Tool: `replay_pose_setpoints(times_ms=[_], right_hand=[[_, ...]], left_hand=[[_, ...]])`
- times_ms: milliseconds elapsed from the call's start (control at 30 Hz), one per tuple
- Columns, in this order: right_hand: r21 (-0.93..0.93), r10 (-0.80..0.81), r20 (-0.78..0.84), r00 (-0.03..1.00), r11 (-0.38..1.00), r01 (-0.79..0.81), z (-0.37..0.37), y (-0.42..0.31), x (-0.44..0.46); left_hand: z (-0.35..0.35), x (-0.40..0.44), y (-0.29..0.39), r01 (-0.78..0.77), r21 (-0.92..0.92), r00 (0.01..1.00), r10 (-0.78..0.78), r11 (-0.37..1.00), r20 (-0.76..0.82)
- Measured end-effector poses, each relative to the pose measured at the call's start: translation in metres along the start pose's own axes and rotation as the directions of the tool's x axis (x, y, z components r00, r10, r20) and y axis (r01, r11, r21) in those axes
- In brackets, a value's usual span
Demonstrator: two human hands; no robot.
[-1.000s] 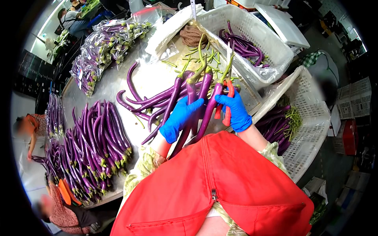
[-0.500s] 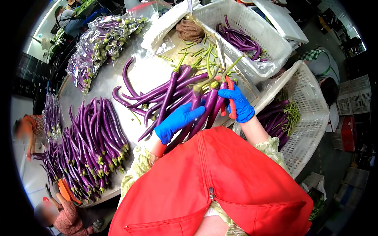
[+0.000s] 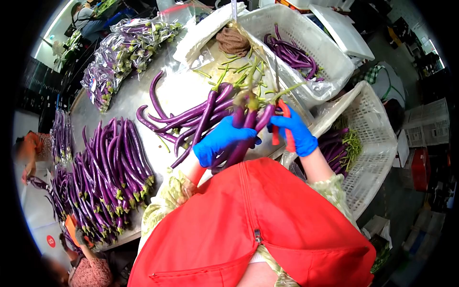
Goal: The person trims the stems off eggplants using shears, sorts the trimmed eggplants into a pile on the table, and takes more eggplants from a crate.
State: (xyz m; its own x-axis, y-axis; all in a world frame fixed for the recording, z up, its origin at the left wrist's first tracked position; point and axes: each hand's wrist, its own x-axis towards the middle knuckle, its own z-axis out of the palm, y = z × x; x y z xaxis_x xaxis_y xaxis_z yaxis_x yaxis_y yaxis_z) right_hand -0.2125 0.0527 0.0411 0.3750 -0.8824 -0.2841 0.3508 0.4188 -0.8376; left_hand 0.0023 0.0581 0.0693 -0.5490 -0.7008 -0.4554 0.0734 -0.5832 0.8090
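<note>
Just this side of the brown cloth [image 3: 233,41], the left hand [image 3: 224,140] curls round several eggplants [image 3: 249,123], while the right hand [image 3: 297,131] is folded, half closed, about red-handled scissors [image 3: 290,138].

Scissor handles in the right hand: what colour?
The handles are orange-red, clearest in the head view.

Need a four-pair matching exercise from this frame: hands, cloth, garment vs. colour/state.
Column 1
1. Left hand
2. Right hand
3. Cloth
4. Zipped garment

Column 2
A. Brown, bunched up
B. Around eggplants
C. Red, worn by the person
D. Holding red-handled scissors

Pairs: 1-B, 2-D, 3-A, 4-C
</note>
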Motion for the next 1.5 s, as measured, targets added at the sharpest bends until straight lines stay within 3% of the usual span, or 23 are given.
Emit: replay_pose_setpoints(times_ms=[67,133,167,200,367,500,800,1200,1400,1500], right_hand=[[-0.027,-0.067,-0.006,0.998,0.997,0.067,-0.029,0.003,-0.006],[-0.173,-0.119,-0.055,0.991,0.979,0.108,-0.045,-0.002,-0.018],[-0.27,-0.061,-0.037,0.997,0.962,0.049,-0.05,-0.008,-0.024],[-0.361,0.0,-0.043,0.999,0.933,-0.016,-0.053,-0.011,-0.029],[-0.65,-0.084,0.082,0.993,0.75,0.118,-0.058,0.003,-0.023],[-0.663,-0.109,0.123,0.986,0.73,0.164,-0.041,0.003,-0.01],[-0.668,-0.012,0.197,0.98,0.73,0.143,-0.032,0.001,-0.001],[-0.589,-0.007,0.176,0.984,0.8,0.111,-0.035,0.008,-0.004],[-0.675,-0.008,0.157,0.988,0.729,0.113,-0.04,0.008,-0.005],[-0.78,-0.116,0.187,0.976,0.586,0.219,-0.044,0.008,-0.008]], left_hand=[[-0.013,-0.005,0.008,-0.173,-0.141,0.985,0.168,0.975,-0.049],[-0.03,-0.018,0.022,-0.114,-0.234,0.992,0.098,0.965,-0.08],[-0.027,-0.025,0.031,-0.126,-0.253,0.987,0.096,0.959,-0.126],[-0.035,-0.026,0.035,-0.099,-0.215,0.992,0.078,0.972,-0.104],[-0.024,-0.03,0.037,-0.158,-0.157,0.987,0.15,0.975,-0.063],[-0.026,-0.031,0.026,0.022,-0.086,0.999,-0.025,0.996,-0.03],[-0.028,-0.036,0.022,-0.008,-0.113,1.0,0.007,0.994,-0.007],[-0.035,-0.026,0.017,0.027,-0.108,0.999,-0.024,0.994,0.025],[-0.036,-0.027,0.016,0.048,-0.123,0.999,-0.045,0.991,0.027],[-0.035,-0.029,0.017,0.065,-0.131,0.998,-0.063,0.989,0.022]])
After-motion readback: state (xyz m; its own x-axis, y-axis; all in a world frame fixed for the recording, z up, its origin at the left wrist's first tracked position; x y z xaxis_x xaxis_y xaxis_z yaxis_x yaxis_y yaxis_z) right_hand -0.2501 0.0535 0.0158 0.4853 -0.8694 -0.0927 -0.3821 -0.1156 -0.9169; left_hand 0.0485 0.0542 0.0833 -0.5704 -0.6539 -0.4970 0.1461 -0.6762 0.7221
